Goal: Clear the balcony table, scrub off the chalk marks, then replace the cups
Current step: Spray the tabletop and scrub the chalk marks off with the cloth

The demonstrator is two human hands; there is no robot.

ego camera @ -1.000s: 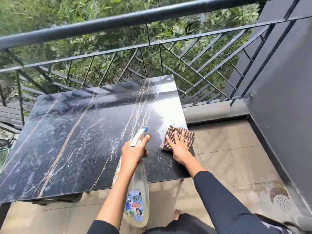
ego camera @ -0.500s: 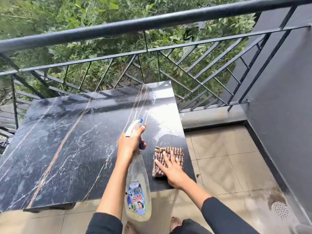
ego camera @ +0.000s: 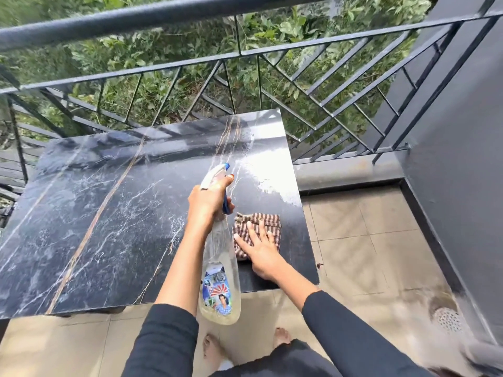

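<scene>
table (ego camera: 109, 213) | cloth (ego camera: 268, 223) under flat right hand (ego camera: 261, 254) | left hand (ego camera: 208, 205) grips spray bottle (ego camera: 220, 268)

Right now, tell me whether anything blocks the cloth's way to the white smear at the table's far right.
Nothing visible does. Bare tabletop runs from the cloth, under the right hand, to the white smear. The spray bottle in the left hand hangs just left of that path.

I see a dark metal railing (ego camera: 163, 16) running across the top, with green bushes (ego camera: 177, 47) behind its bars. A grey wall (ego camera: 462, 186) stands at the right beside beige floor tiles (ego camera: 367, 240), and a round drain (ego camera: 447, 319) sits near the wall's foot.
</scene>
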